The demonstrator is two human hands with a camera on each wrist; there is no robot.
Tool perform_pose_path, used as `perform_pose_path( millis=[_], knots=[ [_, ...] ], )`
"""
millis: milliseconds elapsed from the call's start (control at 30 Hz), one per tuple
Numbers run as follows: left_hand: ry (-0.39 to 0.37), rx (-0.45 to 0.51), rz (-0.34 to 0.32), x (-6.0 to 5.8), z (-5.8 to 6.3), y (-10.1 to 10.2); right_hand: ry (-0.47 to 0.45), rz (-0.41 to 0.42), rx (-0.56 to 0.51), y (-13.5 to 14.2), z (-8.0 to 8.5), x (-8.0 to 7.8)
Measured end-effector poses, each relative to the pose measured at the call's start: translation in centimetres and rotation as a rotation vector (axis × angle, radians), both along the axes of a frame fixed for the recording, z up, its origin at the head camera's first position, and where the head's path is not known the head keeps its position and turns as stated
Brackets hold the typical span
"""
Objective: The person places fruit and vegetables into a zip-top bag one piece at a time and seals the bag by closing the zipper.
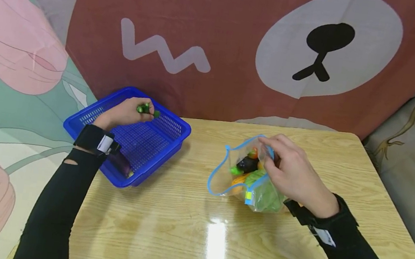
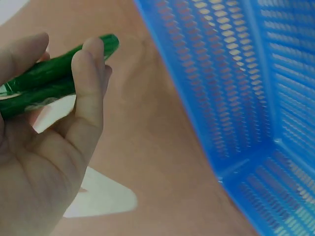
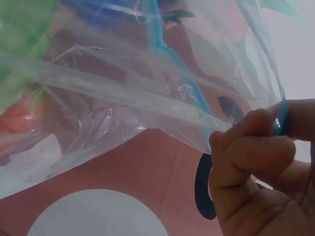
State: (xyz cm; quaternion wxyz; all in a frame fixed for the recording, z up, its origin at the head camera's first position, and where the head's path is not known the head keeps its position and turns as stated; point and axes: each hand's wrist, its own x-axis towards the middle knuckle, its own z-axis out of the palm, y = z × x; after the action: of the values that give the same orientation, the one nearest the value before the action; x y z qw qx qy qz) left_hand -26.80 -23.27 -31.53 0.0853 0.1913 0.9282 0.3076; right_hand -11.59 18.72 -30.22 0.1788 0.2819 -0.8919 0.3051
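My left hand (image 1: 127, 112) is above the far side of a blue plastic basket (image 1: 180, 137), its fingers curled round dark green cucumbers (image 2: 54, 73). In the left wrist view two of them appear to lie side by side between thumb and fingers. With thumb and fingers, my right hand (image 1: 293, 169) pinches the blue-edged rim of a clear zip bag (image 1: 210, 182), whose mouth gapes to the left. Inside the bag are a leafy green vegetable (image 1: 267, 196), a dark round eggplant (image 1: 248, 164), a yellow-orange piece (image 1: 239, 182) and a red one (image 3: 22, 115).
A long purple eggplant (image 1: 120, 164) lies in the basket's near left corner, partly under my left wrist. Both the basket and the bag are on a wooden table (image 1: 163, 228). Behind the table's back edge hangs a printed cloth (image 1: 228, 93).
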Motion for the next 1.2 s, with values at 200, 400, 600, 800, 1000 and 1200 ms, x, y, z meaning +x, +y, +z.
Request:
perform_pose_path(
  millis=[200, 400, 600, 800, 1000, 1200],
  knots=[
    [0.012, 0.073, -0.082, 1.1, 1.1, 2.1, -0.001, -0.008, 0.007, 0.2, 0.2, 0.1],
    [0.01, 0.226, -0.255, 3.2, 2.3, 4.4, -0.005, -0.017, 0.013, 0.0, 0.3, 0.0],
    [0.081, 0.281, -0.456, 4.7, 3.3, 6.1, 0.001, -0.023, 0.01, -0.1, 0.2, -0.1],
    [0.162, 0.307, -0.618, 6.2, 3.6, 7.6, 0.028, -0.016, 0.001, -0.3, 0.2, -0.3],
    [0.2, 0.355, -0.797, 7.8, 3.6, 10.3, 0.037, -0.022, 0.007, -0.7, 0.3, -0.4],
    [0.194, 0.315, -0.848, 8.4, 3.0, 12.9, 0.039, -0.018, 0.016, -1.0, 0.5, -0.4]
  ],
)
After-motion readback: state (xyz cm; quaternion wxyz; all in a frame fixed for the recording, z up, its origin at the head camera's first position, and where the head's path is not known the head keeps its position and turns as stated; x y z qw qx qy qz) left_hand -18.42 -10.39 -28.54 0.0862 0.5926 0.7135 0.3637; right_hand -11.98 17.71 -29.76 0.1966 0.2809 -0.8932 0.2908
